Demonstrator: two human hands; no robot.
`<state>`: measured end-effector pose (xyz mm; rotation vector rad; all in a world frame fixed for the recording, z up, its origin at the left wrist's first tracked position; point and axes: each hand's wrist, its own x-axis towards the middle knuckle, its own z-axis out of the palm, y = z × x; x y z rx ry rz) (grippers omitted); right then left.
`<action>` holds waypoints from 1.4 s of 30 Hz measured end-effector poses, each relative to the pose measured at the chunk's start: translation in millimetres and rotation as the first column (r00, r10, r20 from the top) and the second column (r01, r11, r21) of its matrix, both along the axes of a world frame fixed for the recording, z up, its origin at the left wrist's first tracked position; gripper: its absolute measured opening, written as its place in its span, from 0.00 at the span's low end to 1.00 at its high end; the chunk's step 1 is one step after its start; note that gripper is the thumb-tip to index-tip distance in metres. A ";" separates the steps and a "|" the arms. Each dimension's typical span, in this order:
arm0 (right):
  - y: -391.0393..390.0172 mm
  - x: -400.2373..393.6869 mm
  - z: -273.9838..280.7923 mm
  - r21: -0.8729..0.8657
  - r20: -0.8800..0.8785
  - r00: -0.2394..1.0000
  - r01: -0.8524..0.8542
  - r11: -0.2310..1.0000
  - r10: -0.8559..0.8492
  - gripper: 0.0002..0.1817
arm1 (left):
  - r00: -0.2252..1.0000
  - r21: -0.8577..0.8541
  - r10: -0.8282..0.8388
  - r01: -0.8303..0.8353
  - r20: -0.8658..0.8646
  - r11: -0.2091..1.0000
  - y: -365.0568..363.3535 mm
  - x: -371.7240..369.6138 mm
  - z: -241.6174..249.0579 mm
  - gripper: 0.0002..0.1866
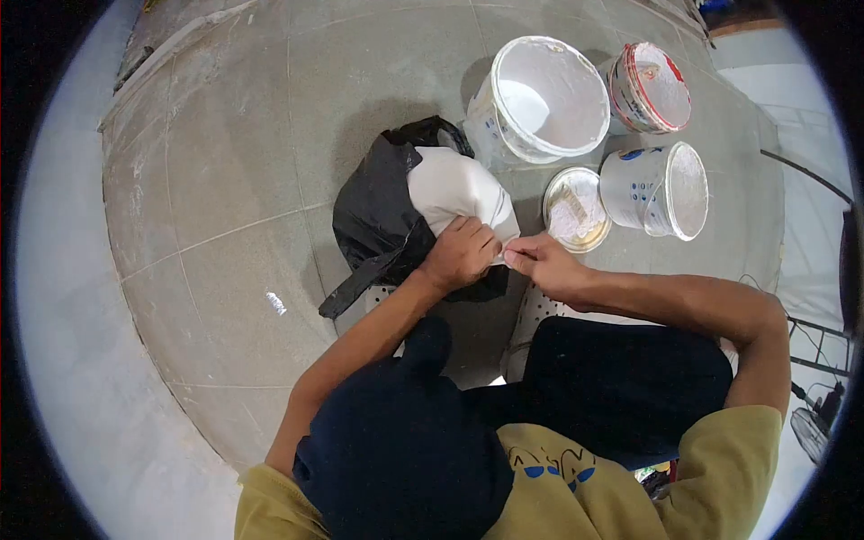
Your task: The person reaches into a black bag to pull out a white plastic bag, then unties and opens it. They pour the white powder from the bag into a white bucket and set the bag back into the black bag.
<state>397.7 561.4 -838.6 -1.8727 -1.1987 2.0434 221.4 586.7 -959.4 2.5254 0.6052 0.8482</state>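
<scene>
A full white sack (454,184) stands on the floor between my feet, wrapped partly in a black plastic bag (373,211). My left hand (462,256) is closed on the gathered edge of the white sack, at its near right side. Close beside it, my right hand (549,266) pinches the same edge between thumb and fingers. The black bag hangs loose around the far, left and near sides of the sack, with one strip lying toward my left forearm. What lies inside the sack is hidden.
A large white bucket (477,112) with white residue stands beyond the sack. To its right are a red-rimmed bucket (630,99) and a smaller white bucket (630,189). A round lid (551,200) with white powder lies near them. A fan (810,432) stands far right.
</scene>
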 end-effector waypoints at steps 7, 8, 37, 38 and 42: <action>-11.5 6.4 7.3 -0.035 -0.019 0.999 0.050 0.998 -0.051 0.12 | 0.997 -0.010 -0.011 0.011 0.078 1.000 0.2 3.7 0.1 0.09; -14.5 9.6 6.7 -0.005 -0.064 0.996 0.065 0.998 -0.065 0.12 | 0.997 -0.010 -0.009 0.009 0.079 1.000 0.3 4.6 2.0 0.09; -23.6 139.0 37.4 0.506 0.750 0.627 -0.748 0.429 0.210 0.13 | 0.882 -0.355 0.469 -0.426 0.041 0.832 16.7 -35.5 83.4 0.09; -16.4 121.1 39.2 0.573 0.722 0.658 -0.741 0.351 0.211 0.17 | 0.884 -0.348 0.466 -0.426 0.038 0.835 17.2 -39.0 97.8 0.09; 14.7 53.1 -2.5 0.843 0.115 0.976 -0.194 0.501 0.186 0.33 | 0.845 -0.494 0.528 -0.496 -0.085 0.714 27.1 -48.0 126.0 0.18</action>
